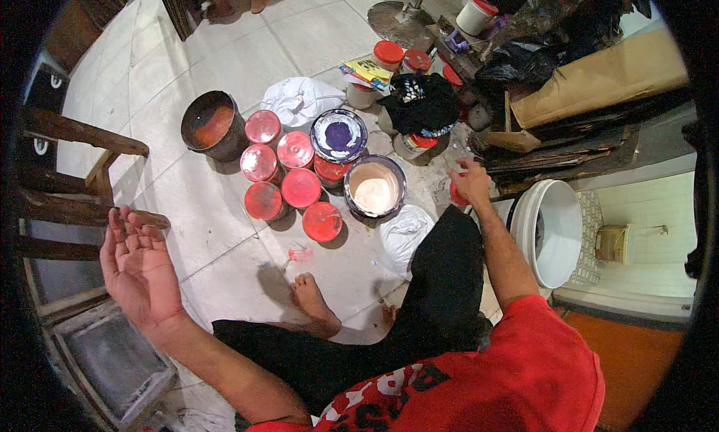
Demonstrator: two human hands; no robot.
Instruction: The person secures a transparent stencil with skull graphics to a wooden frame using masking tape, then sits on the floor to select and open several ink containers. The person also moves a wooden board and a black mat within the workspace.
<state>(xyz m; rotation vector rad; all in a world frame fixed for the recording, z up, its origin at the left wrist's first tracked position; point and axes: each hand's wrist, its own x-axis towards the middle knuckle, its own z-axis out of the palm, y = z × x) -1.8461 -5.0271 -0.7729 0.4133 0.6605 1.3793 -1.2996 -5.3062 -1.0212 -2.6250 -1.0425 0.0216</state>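
My left hand (142, 271) is raised at the left with its palm up and fingers apart, holding nothing. On the right, my right hand (473, 185) reaches down with its fingers curled on a red-lidded container (456, 194); the hand partly hides it. Left of that stands an uncovered tub of cream-coloured paint (376, 188). Behind it is a round tub with a white and purple-smeared top (338, 136). Several red-topped cans (302, 187) cluster to their left. A dark bucket (215, 126) with orange-brown residue inside stands beyond the cans.
White cloths lie by the cream tub (405, 238) and behind the cans (300, 100). A black cloth (421, 106) covers containers at the back. A white bucket (556, 233) stands right of my arm. Wooden furniture (86, 132) borders the left; cardboard (599, 80) leans at the right.
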